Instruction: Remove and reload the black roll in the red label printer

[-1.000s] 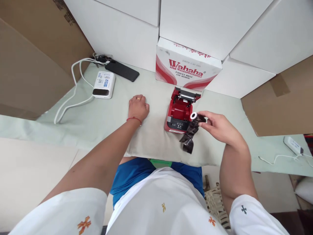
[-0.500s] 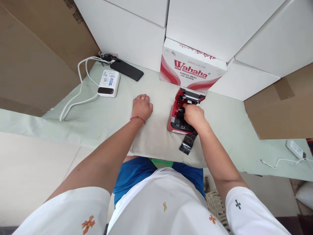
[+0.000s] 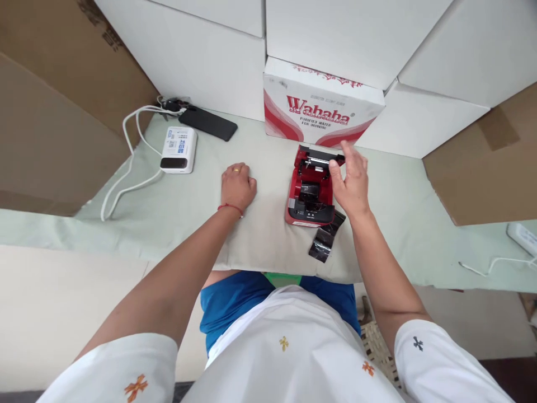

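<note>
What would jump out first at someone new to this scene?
Probably the red device with its raised lid, the right hand at the lid's right edge. A glossy dark strip lies by its near right corner. Behind it, the red-and-white Wahaha box stands out against white boxes.

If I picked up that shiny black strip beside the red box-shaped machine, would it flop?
The shiny black strip would probably flop, since it looks thin and wavy. Its glossy glints suggest it might feel slippery.

Right hand (image 3: 352,182) at raised printer lid (image 3: 318,153)
</note>
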Demonstrator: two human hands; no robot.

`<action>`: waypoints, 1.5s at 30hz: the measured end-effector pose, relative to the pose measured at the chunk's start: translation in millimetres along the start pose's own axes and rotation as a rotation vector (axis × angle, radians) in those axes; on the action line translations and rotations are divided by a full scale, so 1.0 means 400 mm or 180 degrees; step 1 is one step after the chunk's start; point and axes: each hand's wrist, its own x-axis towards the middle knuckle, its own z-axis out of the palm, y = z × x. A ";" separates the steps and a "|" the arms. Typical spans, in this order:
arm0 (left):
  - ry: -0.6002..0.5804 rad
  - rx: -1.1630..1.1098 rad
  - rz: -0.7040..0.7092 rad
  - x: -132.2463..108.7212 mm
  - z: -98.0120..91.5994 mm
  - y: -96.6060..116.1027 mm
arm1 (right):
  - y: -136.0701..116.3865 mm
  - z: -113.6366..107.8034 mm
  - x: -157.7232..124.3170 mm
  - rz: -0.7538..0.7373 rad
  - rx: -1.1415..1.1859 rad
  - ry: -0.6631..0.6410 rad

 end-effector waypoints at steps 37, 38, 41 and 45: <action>-0.1084 -0.4878 -0.0040 -0.118 0.075 0.211 | 0.014 0.068 -0.257 -0.0042 0.1505 0.0386; -0.1068 -0.4878 -0.0038 -0.124 0.070 0.214 | 0.012 0.060 -0.249 -0.0022 0.1445 0.0330; -0.1089 -0.4915 -0.0065 -0.147 0.061 0.219 | 0.004 0.044 -0.222 -0.0057 0.1196 0.0213; -0.1078 -0.4917 -0.0117 -0.169 0.065 0.214 | -0.009 0.039 -0.188 -0.0087 0.0965 0.0294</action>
